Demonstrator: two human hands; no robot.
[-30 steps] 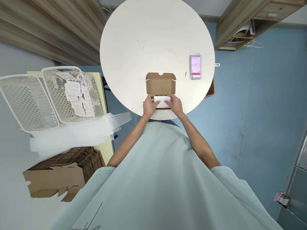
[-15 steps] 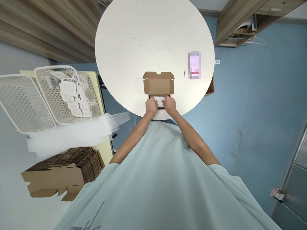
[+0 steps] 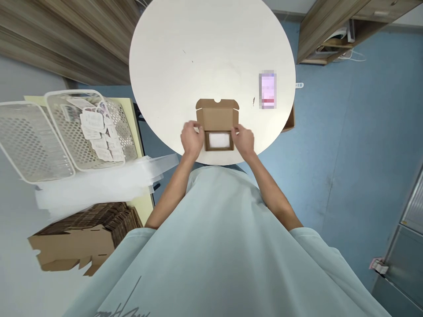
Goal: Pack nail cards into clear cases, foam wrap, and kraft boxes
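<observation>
A small brown cardboard box (image 3: pixel 218 119) lies near the front edge of the round table, its lid raised and folded back away from me. Inside the box rests a flat white packet (image 3: pixel 219 140). At the left end of the lid, my left hand (image 3: pixel 192 140) has its fingers bent in a pinch on the side flap. My right hand (image 3: pixel 243 141) pinches the opposite side flap with thumb and fingers. Parts of both flaps are hidden behind the fingertips.
The white round table (image 3: pixel 211 48) also bears a phone (image 3: pixel 268 90) with a blurred screen at right. On a side table to my left are white plastic baskets (image 3: pixel 90 132), one holding white packets, white wrapping sheets (image 3: pixel 102 185) and a stack of flat cardboard boxes (image 3: pixel 76 242).
Both hands have left the white packet inside the box and moved outward, one to each side flap of the lid. The packet now shows fully.
</observation>
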